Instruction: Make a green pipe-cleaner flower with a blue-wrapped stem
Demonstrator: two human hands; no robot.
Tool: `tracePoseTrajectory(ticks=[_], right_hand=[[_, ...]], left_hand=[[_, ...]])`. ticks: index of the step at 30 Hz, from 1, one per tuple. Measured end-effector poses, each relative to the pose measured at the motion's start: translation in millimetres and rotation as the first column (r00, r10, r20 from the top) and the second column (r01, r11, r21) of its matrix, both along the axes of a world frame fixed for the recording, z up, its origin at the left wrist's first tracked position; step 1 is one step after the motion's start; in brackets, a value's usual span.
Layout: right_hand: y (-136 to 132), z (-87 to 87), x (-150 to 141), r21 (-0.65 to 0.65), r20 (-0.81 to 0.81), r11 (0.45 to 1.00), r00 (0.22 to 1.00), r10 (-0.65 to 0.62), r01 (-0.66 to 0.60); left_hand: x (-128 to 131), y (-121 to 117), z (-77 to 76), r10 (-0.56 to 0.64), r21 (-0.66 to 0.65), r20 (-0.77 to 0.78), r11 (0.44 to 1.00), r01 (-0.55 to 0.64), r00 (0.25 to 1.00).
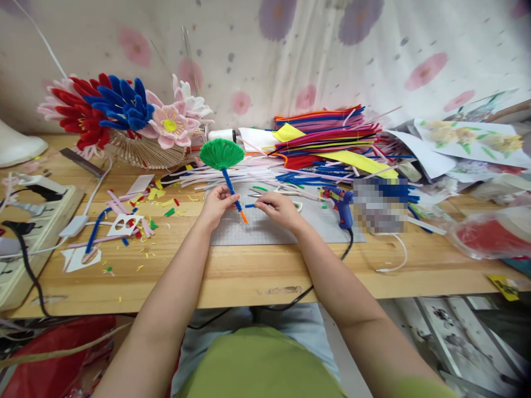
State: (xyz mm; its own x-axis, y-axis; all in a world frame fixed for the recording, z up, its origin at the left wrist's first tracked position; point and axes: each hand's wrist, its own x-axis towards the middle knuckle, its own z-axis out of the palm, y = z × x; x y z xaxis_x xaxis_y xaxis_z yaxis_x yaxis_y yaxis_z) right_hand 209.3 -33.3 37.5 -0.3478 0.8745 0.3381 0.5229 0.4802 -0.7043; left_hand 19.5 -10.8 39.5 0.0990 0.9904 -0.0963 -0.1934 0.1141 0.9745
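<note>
My left hand [218, 205] is closed around the stem of a green fan-shaped pipe-cleaner leaf [222, 153]. Blue pipe cleaner wraps most of the stem [230, 185], and its lower end [243, 216] shows orange. The leaf points up and away from me, the stem tilted. To its right, my right hand [277, 208] pinches a short blue pipe cleaner [250, 206], whose free end lies close to the stem; whether they touch I cannot tell. Scissors [286, 192] with pale handles lie behind the right hand, partly hidden. Both hands are over a grey cutting mat [265, 235].
A blue glue gun [343, 207] stands right of the mat, its cord running over the front edge. Bundles of pipe cleaners [327, 138] are piled behind. Fuzzy flowers [124, 105] stand back left. Scraps [155, 193] litter the left; a power strip [50, 232] sits at far left.
</note>
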Motion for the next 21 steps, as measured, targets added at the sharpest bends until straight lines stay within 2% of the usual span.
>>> tracePoseTrajectory(ticks=[9,21], right_hand=[[2,-3.0,-8,0.102,0.095,0.994,0.995,0.020,-0.030],[3,-5.7,-17,0.141,0.123,0.988,0.989,-0.081,0.063]], left_hand=[[1,0,-3.2,-0.014,0.046,0.001,0.999,0.014,1.000],[2,-1,-1.5,-0.011,0.043,0.005,0.999,0.011,1.000]])
